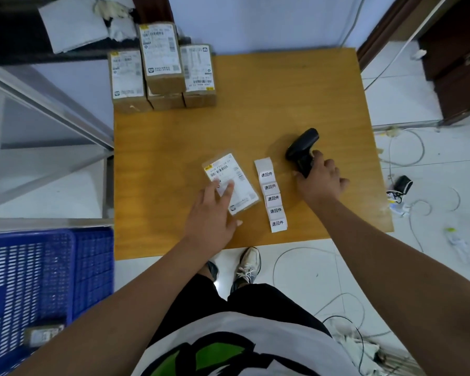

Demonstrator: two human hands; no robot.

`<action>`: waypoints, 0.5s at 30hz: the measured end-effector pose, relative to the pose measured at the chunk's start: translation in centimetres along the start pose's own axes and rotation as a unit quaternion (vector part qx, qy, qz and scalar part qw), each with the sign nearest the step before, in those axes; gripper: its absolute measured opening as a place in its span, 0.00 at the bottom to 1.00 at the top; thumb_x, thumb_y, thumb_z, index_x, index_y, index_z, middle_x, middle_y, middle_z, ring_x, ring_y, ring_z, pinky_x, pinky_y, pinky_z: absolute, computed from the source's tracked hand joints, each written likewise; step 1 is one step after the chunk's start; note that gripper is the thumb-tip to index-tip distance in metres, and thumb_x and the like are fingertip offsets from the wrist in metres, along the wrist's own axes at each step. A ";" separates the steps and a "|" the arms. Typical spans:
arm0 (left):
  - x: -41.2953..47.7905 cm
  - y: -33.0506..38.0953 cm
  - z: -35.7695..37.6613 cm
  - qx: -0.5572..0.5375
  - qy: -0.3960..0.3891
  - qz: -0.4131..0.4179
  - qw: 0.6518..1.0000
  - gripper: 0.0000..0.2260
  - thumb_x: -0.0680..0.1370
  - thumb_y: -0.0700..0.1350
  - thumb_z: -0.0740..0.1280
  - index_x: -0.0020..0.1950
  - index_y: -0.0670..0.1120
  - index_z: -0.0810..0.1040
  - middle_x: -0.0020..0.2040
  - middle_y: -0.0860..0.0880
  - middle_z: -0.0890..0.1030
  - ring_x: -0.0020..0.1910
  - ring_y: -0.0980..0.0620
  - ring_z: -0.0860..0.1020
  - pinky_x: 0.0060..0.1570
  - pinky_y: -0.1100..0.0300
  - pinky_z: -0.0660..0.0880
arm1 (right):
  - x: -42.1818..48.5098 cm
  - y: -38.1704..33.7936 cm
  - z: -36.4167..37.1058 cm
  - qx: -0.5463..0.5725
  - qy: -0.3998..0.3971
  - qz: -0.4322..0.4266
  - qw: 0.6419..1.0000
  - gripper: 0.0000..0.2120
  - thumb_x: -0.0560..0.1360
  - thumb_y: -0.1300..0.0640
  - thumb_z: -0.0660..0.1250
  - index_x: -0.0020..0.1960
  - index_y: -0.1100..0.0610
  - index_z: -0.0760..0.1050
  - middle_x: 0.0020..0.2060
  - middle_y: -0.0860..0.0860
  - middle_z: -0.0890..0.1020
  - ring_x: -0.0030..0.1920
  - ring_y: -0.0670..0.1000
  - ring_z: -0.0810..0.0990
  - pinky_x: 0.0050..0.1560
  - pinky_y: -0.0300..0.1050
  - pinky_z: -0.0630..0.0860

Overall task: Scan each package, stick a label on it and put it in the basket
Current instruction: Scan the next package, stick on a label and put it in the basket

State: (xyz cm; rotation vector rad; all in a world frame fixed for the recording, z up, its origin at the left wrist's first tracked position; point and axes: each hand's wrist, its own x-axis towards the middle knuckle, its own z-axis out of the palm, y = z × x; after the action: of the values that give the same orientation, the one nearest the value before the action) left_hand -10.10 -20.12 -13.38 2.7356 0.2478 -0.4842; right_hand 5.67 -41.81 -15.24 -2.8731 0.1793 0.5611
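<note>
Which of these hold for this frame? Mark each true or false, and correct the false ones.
1. The right hand grips the scanner. True.
2. The left hand lifts the flat package off the table. False: it presses it flat on the table.
3. The label strip lies between package and scanner. True.
4. The blue basket sits on the table. False: it is beside the table, at the person's left.
5. The stacked boxes are at the table's near edge. False: far left corner.
</note>
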 end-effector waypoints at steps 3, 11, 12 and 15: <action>-0.3 0.3 -0.6 0.074 0.020 0.075 0.994 0.42 0.77 0.61 0.71 0.84 0.49 0.55 0.73 0.46 0.65 0.72 0.45 0.65 0.68 0.51 0.71 | 0.7 0.0 -0.9 0.029 -0.018 -0.028 0.999 0.24 0.78 0.49 0.67 0.71 0.54 0.68 0.60 0.58 0.78 0.61 0.64 0.78 0.59 0.58 0.74; 1.1 -2.3 0.4 0.153 0.030 0.117 0.981 0.34 0.83 0.50 0.64 0.84 0.55 0.50 0.84 0.47 0.55 0.83 0.41 0.50 0.81 0.43 0.52 | -7.2 -2.5 -8.9 0.490 -0.092 0.034 0.866 0.12 0.80 0.50 0.66 0.59 0.57 0.75 0.33 0.53 0.76 0.29 0.54 0.74 0.33 0.50 0.71; 0.8 -1.8 0.8 0.158 0.021 0.097 0.982 0.34 0.84 0.52 0.61 0.84 0.55 0.44 0.84 0.46 0.53 0.83 0.40 0.50 0.80 0.42 0.51 | -8.4 -2.7 -9.4 0.517 -0.132 0.044 0.845 0.13 0.81 0.50 0.67 0.59 0.58 0.75 0.31 0.53 0.75 0.28 0.53 0.73 0.32 0.49 0.70; -0.6 0.2 1.6 0.151 0.014 0.059 0.987 0.33 0.86 0.53 0.54 0.84 0.52 0.37 0.83 0.41 0.52 0.80 0.35 0.54 0.77 0.38 0.53 | -11.5 -4.0 -9.5 0.537 -0.227 0.058 0.810 0.16 0.82 0.46 0.68 0.58 0.60 0.75 0.31 0.52 0.75 0.27 0.51 0.71 0.29 0.46 0.70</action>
State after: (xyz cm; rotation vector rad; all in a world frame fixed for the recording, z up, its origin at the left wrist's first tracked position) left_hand -11.05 -20.99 -14.54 3.0300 0.0197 -0.4856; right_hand -0.87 -39.20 -1.56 -1.5853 0.4248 0.8042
